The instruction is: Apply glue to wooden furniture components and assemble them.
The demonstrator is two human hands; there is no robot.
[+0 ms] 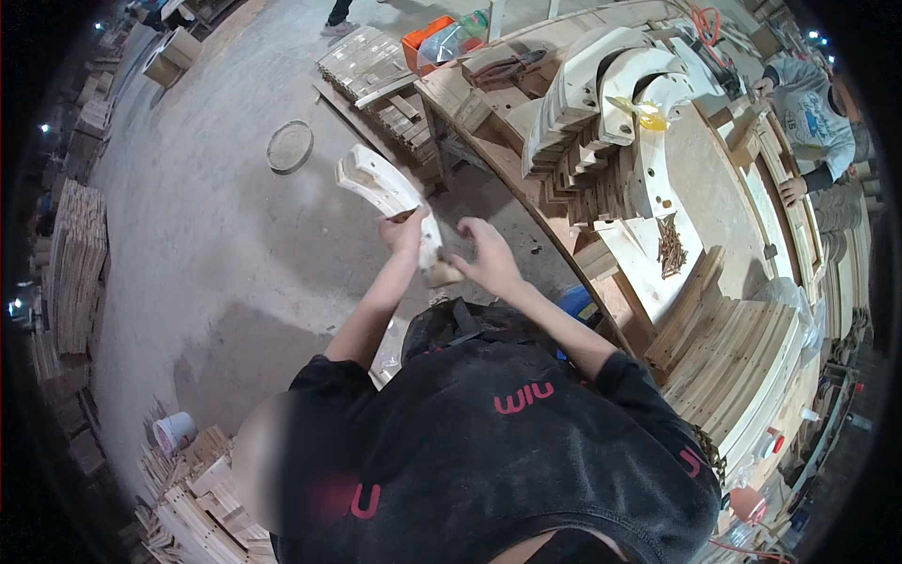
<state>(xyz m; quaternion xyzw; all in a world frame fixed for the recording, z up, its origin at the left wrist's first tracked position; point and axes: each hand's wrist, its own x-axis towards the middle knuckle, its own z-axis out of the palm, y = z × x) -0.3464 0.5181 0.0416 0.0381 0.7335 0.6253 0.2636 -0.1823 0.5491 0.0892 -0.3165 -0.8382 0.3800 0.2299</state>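
My left hand (pixel 403 233) is closed around a curved, pale wooden piece (pixel 378 182), which looks like two matching arcs joined with a gap between them. The piece is held off the table's left side, above the floor, with its far end pointing up and left. My right hand (pixel 490 260) is beside the near end of the piece, fingers apart and slightly blurred. Its thumb side is close to that end; whether it touches the wood I cannot tell.
On the workbench (pixel 526 193) to the right are stacked curved wooden parts (pixel 573 103), a yellow-handled tool (pixel 648 115), a pile of screws (pixel 671 249) and wooden strips (pixel 723 367). An orange crate (pixel 413 47) stands beyond. Another person (pixel 813 117) works across the bench.
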